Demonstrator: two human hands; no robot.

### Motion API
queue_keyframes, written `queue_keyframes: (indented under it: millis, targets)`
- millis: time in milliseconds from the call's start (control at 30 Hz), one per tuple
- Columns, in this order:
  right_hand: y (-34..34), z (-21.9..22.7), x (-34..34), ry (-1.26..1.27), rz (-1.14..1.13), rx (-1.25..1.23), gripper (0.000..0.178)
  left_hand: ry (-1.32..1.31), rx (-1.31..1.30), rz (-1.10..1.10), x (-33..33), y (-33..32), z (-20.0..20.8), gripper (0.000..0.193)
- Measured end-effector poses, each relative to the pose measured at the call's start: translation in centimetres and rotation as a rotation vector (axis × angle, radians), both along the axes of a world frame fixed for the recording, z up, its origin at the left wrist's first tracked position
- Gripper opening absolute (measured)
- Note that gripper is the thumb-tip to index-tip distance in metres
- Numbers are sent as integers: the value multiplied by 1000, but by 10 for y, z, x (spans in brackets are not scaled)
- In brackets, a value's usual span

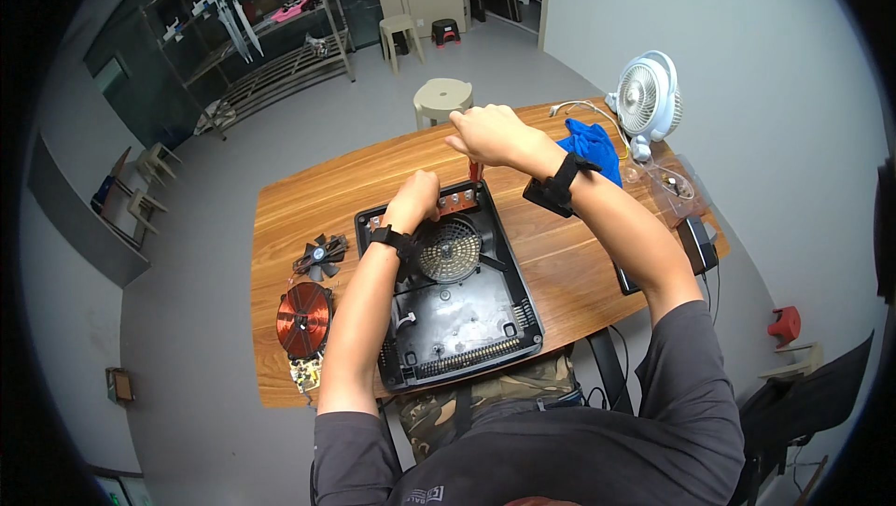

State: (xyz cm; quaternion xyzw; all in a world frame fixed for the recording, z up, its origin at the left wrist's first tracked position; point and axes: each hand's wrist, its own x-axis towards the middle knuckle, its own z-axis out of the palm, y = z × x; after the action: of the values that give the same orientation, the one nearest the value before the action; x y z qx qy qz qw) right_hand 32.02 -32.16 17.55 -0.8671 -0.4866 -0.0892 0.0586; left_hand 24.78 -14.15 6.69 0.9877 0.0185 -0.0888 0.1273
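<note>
A black plastic housing (453, 319), like the bottom shell of an induction cooker, lies open on the table before me. It has a round vent grille and slotted edges. Along its far wall runs a narrow orange-brown circuit board (457, 201). My left hand (416, 200) is closed over that board, its fingertips hidden inside the shell. Above the far right corner, my right hand (497, 137) is wrapped round a red-handled screwdriver (476, 171), held upright. The tool's tip is hard to see. A white connector (406, 320) lies inside the shell.
Left of the shell lie a black cooling fan (322, 256), a copper coil (304, 319) and a small circuit board (306, 373). A blue cloth (594, 148), a white desk fan (646, 97) and cables occupy the far right. A stool (443, 95) stands beyond the table (327, 189).
</note>
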Motion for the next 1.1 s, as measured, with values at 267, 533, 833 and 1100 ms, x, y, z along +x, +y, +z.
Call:
queue_keyframes:
  millis: [267,533,833,1100]
  targets:
    - [-7,14,-2,204,165,23,34,-69,-10,-28,7,12,-20,36]
    - [1,6,-1,59,-60,-12,32,16,-50,36,4,5,-7,35]
    - [-13,5,-3,60,249,110,33,-21,-57,-3,5,10,-14,35]
    - [-13,-5,9,52,89,100,39,-5,-69,35,6,5,-12,34]
